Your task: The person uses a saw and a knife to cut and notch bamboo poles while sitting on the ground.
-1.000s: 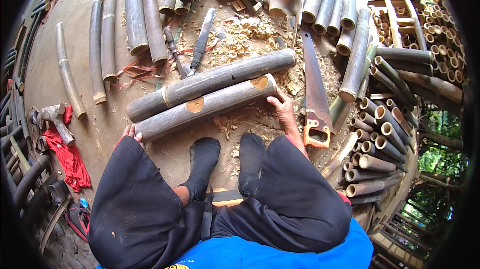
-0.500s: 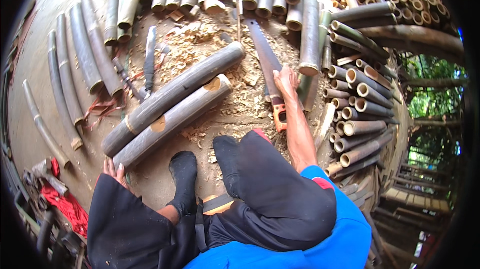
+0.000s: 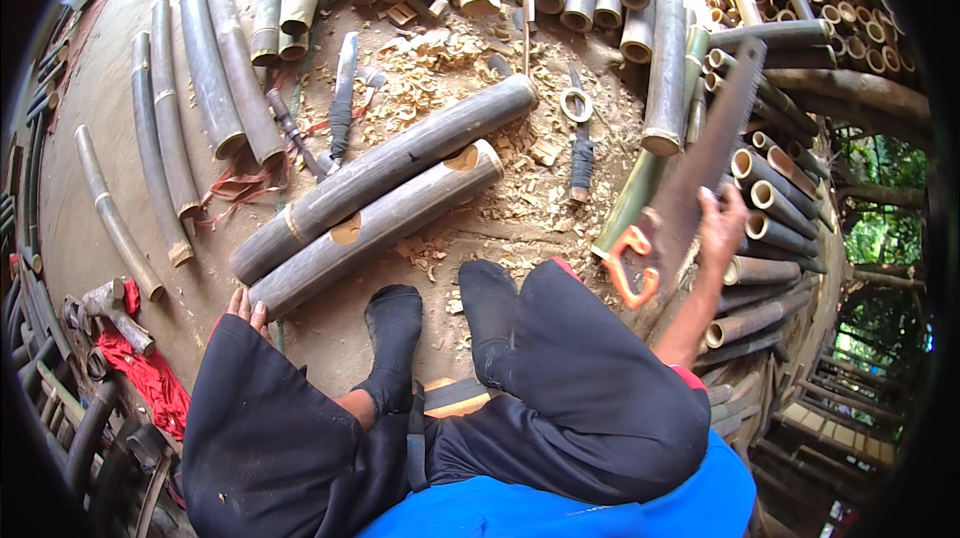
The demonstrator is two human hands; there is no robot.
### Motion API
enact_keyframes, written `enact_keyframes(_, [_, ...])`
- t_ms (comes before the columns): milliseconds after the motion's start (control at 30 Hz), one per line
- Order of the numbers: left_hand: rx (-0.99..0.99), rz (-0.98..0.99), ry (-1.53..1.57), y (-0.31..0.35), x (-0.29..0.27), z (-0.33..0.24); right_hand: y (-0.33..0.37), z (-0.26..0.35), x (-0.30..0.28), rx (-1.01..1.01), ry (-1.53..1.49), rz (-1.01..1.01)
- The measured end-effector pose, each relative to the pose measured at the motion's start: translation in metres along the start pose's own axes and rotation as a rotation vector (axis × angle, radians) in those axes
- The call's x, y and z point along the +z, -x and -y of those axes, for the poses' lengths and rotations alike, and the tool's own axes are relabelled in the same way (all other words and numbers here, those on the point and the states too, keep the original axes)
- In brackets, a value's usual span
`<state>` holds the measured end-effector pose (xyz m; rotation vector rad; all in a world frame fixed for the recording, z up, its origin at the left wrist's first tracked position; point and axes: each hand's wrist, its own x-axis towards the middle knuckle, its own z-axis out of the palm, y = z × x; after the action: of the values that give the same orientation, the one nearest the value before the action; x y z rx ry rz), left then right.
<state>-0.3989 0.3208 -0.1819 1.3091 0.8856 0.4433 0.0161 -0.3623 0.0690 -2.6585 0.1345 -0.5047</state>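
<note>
My right hand (image 3: 722,228) grips a handsaw (image 3: 698,163) by its brown blade, lifted off the floor. The blade points away from me, and its orange handle (image 3: 632,270) hangs at the near end. At the near end of two bamboo lengths lying side by side, my left hand (image 3: 246,308) rests with its fingers stretched out against the nearer one. That nearer bamboo (image 3: 400,218) has two openings cut in its side. The farther bamboo (image 3: 400,166) shows no such cuts. A knife with a dark wrapped handle (image 3: 581,166) and a pale bamboo ring lie on the floor left of the saw.
Wood shavings (image 3: 425,68) cover the floor beyond the bamboo, beside another knife (image 3: 342,108). Bamboo poles (image 3: 210,68) lie at the far left, with more across the back. A bamboo stack (image 3: 770,273) stands at right. A red cloth (image 3: 145,378) lies at left.
My right hand has raised the handsaw from the floor and carried it to the right, uncovering the knife and bamboo ring. The left hand remains at the bamboo's end. The view has shifted slightly.
</note>
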Motion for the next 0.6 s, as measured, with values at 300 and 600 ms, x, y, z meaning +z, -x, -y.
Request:
enact_keyframes(300, [-0.124, 0.06, -0.34, 0.004, 0.013, -0.05, -0.047, -0.182, -0.001, 0.364, 0.222, 0.16])
enact_keyframes(600, [-0.045, -0.001, -0.186, 0.005, 0.018, -0.033, -0.041, -0.216, 0.032, 0.318, 0.378, 0.124])
